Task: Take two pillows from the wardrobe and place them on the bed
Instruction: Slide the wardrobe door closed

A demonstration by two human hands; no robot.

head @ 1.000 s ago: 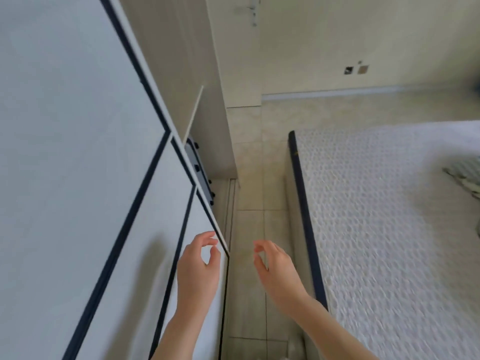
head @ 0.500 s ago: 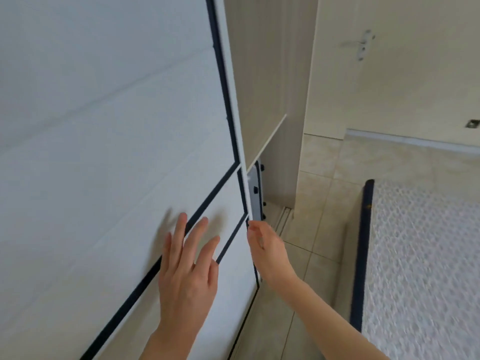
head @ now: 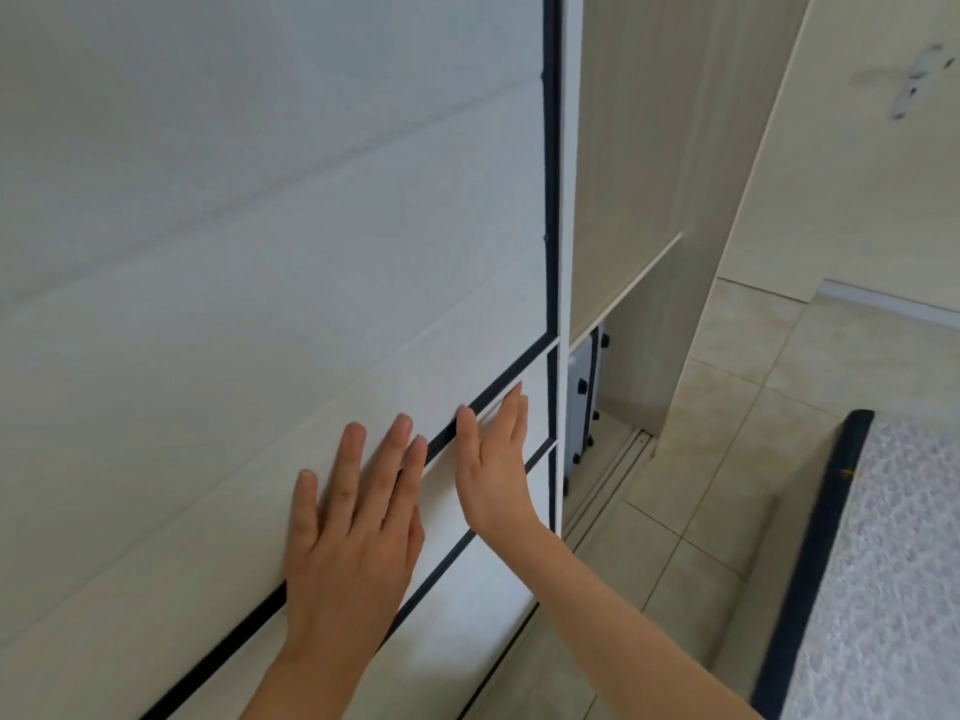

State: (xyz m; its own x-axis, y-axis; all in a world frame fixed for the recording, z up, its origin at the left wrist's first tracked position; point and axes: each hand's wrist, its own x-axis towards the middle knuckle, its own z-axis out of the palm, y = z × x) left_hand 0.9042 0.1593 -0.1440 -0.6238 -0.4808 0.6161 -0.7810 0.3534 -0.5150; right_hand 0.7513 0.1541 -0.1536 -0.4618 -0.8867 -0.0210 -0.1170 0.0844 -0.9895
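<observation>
I see beige floor tiles with pale grout lines running right and far. A metal floor track lies along the tile edge. Far right, a cream wall carries a blurred white lever handle, with a pale skirting strip at its base. Light is even and soft, daylight-like; source not visible.

Both palms flat — wardrobe door

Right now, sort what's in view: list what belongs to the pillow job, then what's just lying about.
Job:
sliding wardrobe door
left hand, flat on it
right hand, against it
bed

Lying about:
grey case inside the wardrobe
room door handle
</observation>
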